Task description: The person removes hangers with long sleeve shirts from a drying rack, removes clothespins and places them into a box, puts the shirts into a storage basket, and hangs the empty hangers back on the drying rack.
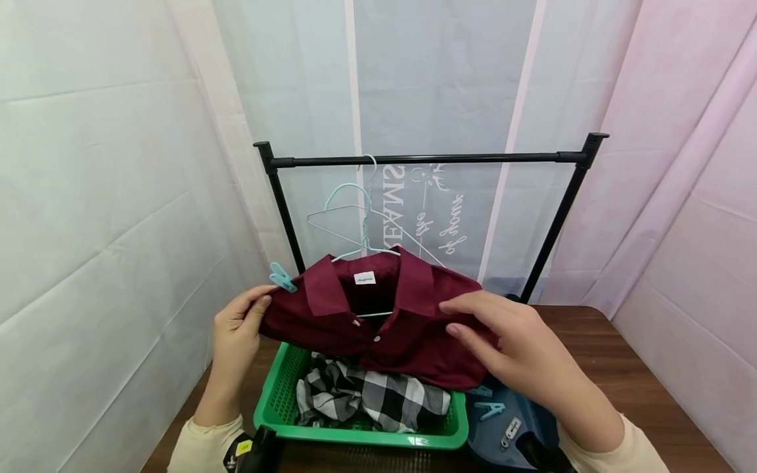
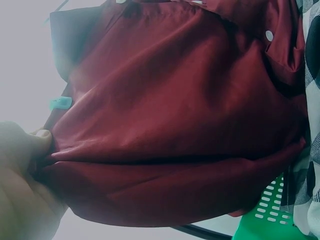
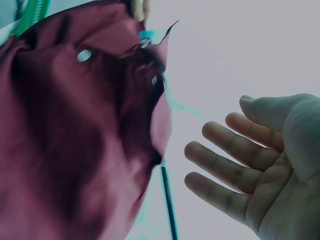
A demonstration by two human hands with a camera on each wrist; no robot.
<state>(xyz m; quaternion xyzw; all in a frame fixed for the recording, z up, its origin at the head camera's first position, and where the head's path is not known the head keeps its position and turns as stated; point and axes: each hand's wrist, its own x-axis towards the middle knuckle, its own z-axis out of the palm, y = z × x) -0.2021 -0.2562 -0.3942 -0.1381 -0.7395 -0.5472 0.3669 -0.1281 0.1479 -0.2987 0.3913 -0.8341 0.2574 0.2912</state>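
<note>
Pinching the edge of the maroon shirt (image 1: pixel 414 341) beside the blue clip (image 1: pixel 282 277), our left grip (image 1: pixel 236 325) steadies that side; with our right grip (image 1: pixel 523 341) spread and empty, we'd best smooth the opposite shoulder without tugging. Collar open and white-buttoned, the shirt sits on its pale-blue hanger (image 1: pixel 365 238) above the green basket (image 1: pixel 355 435).

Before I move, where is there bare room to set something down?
Tabletop: bare between the blue tray and right curtain. Rail: free between the hanger hook and right post. Crowded: the green basket, holding checked cloth below the maroon shirt, and the tray, with blue clips.
</note>
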